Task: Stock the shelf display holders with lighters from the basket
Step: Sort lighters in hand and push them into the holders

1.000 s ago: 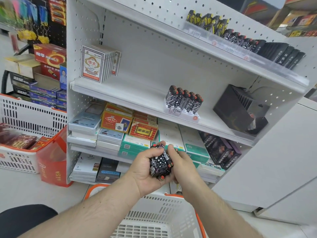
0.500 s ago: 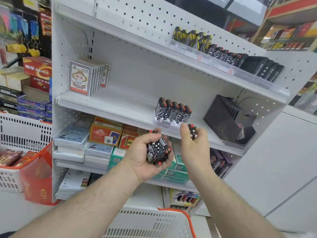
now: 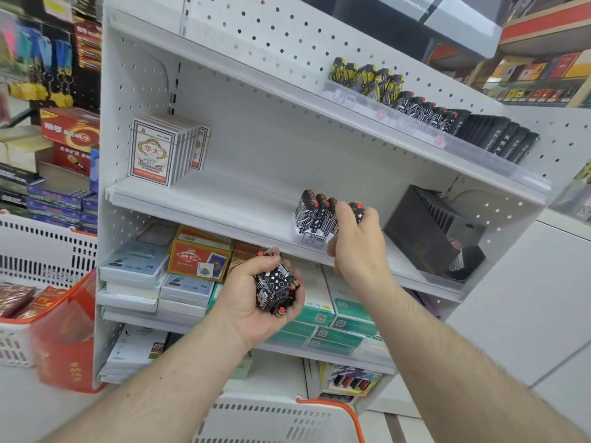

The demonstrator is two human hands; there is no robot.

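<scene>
Black-white patterned lighters [image 3: 276,290] – bunched in left grip; row [image 3: 315,212] upright in shelf holder [image 3: 311,237].

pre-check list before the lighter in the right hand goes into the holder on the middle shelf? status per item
1. Right hand pinches a single lighter at the row's right end: ok.
2. Lighter upright, red cap up: ok.
3. Free slot in the clear holder beside the row of lighters: cannot tell, the hand hides it.
4. Left hand grips the bundle of lighters securely: ok, though one red-capped lighter sticks out at the bottom.
5. Row standing straight in the holder: ok for the three that show.
6. Black display box stands apart from the hand, out of the way: ok.
</scene>
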